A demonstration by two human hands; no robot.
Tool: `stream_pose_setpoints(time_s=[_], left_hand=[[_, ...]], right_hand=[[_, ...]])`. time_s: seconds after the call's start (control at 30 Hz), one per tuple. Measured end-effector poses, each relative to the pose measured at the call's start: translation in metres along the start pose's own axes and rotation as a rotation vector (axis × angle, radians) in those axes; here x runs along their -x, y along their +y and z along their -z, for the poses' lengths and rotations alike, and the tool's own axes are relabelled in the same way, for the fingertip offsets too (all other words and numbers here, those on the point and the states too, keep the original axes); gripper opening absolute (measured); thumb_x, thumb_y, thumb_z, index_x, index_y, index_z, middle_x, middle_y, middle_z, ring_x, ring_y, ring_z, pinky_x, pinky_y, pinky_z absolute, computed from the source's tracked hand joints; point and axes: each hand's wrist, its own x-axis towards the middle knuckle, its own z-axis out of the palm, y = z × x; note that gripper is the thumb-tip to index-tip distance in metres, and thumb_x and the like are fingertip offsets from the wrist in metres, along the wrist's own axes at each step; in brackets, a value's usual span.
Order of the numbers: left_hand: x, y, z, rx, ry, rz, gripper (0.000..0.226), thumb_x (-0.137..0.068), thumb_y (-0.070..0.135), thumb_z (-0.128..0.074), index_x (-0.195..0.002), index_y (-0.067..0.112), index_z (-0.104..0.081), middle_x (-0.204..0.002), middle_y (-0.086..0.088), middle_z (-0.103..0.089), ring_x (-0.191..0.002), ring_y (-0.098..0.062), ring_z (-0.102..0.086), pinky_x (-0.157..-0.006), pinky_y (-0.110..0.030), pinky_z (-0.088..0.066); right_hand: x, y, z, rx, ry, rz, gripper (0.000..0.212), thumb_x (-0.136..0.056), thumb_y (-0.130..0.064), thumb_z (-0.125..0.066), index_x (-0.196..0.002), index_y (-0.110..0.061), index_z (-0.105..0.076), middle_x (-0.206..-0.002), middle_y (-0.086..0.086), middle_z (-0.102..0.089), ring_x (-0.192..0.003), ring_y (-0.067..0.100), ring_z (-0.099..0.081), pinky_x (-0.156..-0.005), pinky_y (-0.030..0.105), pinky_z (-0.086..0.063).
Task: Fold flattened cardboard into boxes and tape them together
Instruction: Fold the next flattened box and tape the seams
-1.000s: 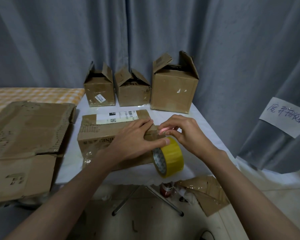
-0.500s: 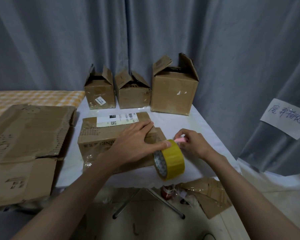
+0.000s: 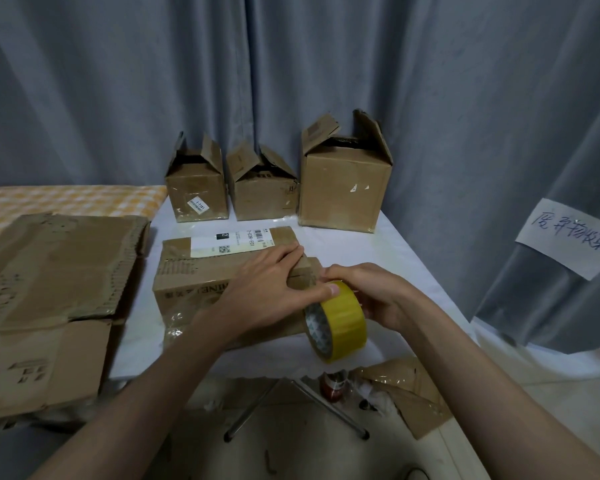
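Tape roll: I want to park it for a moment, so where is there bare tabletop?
The widest bare patch of white table lies right of the box being taped, in front of the largest box. A narrower strip runs between that box and the flattened cardboard. The back edge is crowded by three open boxes; both hands crowd the tape roll.

Brown closed cardboard box [image 3: 201, 289] flat on table, upright yellow tape roll [image 3: 340, 322] alongside.
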Motion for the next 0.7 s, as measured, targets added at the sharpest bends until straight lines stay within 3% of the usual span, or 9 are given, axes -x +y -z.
stream_pose_setpoints(time_s=[0.07,0.23,0.3,0.4,0.47,0.6,0.7], left_hand=[[-0.001,0.0,0.0,0.001,0.009,0.003,0.126,-0.055,0.104,-0.012,-0.156,0.029,-0.022,-0.161,0.013,-0.02,-0.143,-0.011,-0.022,-0.113,-0.036,-0.021],[-0.003,0.001,0.006,0.007,0.003,0.008,0.12,-0.056,0.104,-0.02,-0.151,0.031,-0.033,-0.156,0.012,-0.031,-0.137,-0.013,-0.032,-0.105,-0.034,-0.028],[-0.007,0.001,0.01,0.017,0.02,0.017,0.103,-0.067,0.097,-0.027,-0.144,0.031,-0.045,-0.147,0.01,-0.042,-0.128,-0.014,-0.039,-0.098,-0.034,-0.033],[-0.015,0.001,0.013,0.066,0.142,0.018,0.054,-0.091,0.067,-0.045,-0.119,0.026,-0.066,-0.124,0.009,-0.057,-0.115,-0.016,-0.047,-0.092,-0.036,-0.036],[-0.02,0.002,0.012,0.088,0.203,0.022,0.036,-0.091,0.055,-0.057,-0.106,0.023,-0.068,-0.108,0.012,-0.056,-0.107,-0.017,-0.047,-0.089,-0.037,-0.037],[-0.024,-0.001,0.006,0.115,0.254,0.014,0.031,-0.082,0.052,-0.068,-0.095,0.024,-0.064,-0.096,0.014,-0.05,-0.098,-0.016,-0.045,-0.084,-0.037,-0.037],[-0.025,-0.003,0.003,0.078,0.276,-0.02,0.034,-0.082,0.052,-0.07,-0.098,0.024,-0.062,-0.101,0.014,-0.051,-0.1,-0.016,-0.043,-0.082,-0.034,-0.032]], right_hand=[[0.001,0.002,0.0,-0.044,-0.01,-0.02,0.03,-0.083,-0.026,-0.075,-0.107,-0.007,-0.073,-0.083,0.006,-0.07,-0.074,0.015,-0.067,-0.059,0.025,-0.054],[0.003,0.004,-0.006,-0.154,0.072,-0.017,0.034,-0.081,-0.017,-0.077,-0.111,0.0,-0.072,-0.115,0.026,-0.07,-0.095,0.03,-0.066,-0.097,0.049,-0.053],[0.002,0.005,-0.008,-0.169,0.095,0.003,0.036,-0.081,-0.015,-0.078,-0.112,0.001,-0.071,-0.109,0.023,-0.072,-0.096,0.031,-0.067,-0.093,0.046,-0.054],[0.001,0.006,-0.008,-0.193,0.09,0.007,0.043,-0.08,-0.015,-0.08,-0.116,0.005,-0.067,-0.097,0.017,-0.065,-0.09,0.029,-0.061,-0.083,0.041,-0.049],[0.001,0.006,-0.009,-0.206,0.087,0.005,0.043,-0.079,-0.014,-0.081,-0.115,0.006,-0.067,-0.096,0.018,-0.063,-0.09,0.028,-0.059,-0.082,0.04,-0.049],[0.005,0.006,-0.008,-0.202,0.078,-0.005,0.023,-0.08,-0.013,-0.079,-0.096,-0.001,-0.068,-0.086,0.015,-0.062,-0.078,0.025,-0.06,-0.069,0.033,-0.05],[0.012,0.011,0.001,-0.225,0.053,-0.01,0.021,-0.081,-0.011,-0.08,-0.095,0.001,-0.071,-0.09,0.018,-0.067,-0.082,0.027,-0.064,-0.074,0.036,-0.053]])
